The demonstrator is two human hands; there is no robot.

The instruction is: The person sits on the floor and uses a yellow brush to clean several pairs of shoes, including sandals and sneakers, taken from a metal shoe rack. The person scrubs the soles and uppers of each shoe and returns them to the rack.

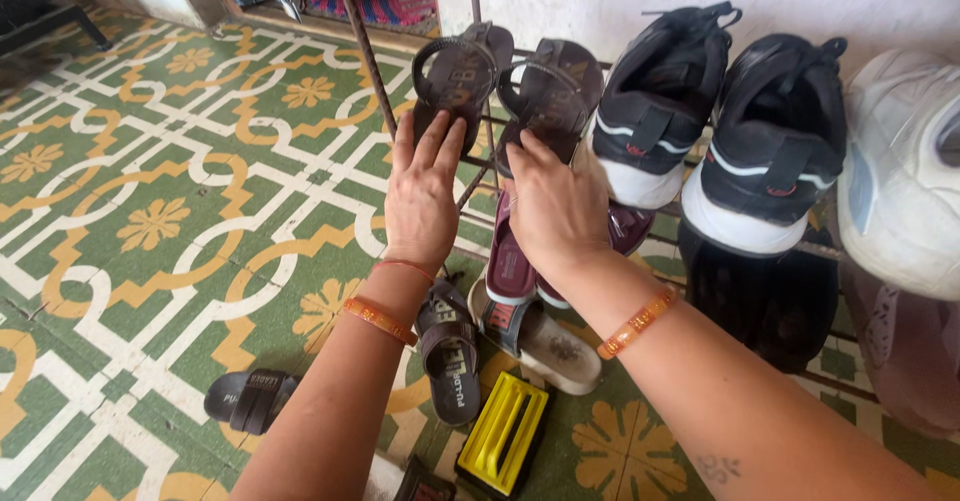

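Two dark brown sandals sit toes-up on the top rail of a metal shoe rack (480, 161), side by side against the white wall (600, 1). Left sandal (458, 71) has the left hand (420, 196) laid flat on its heel end, fingers straight and spread, palm down, not curled round anything. Right sandal (552, 91) has the right hand (555, 211) pressed on its lower end, fingers bent slightly over the sole edge; cannot tell if it truly grips, looks more like an open palm pushing. Both wrists wear orange bangles, left wrist also a thin red thread.

Just right of the sandals on the same rail: pair of black sneakers with white soles (720, 121), tilted toes-down. Further right, white sneaker (900, 171), partly cut off by the frame edge. Below the right hand, on a lower rail, maroon slipper (510, 261) partly hidden by the hand. Black shoes (770, 301) in shadow on the lower level under the sneakers.

On the floor near the forearms: black slide sandal (450, 351), another black slide (250, 396) well apart to the left, grey-white sandal (540, 336), yellow brush-like block (505, 431). Floor is patterned tile (150, 211), green, yellow, white.
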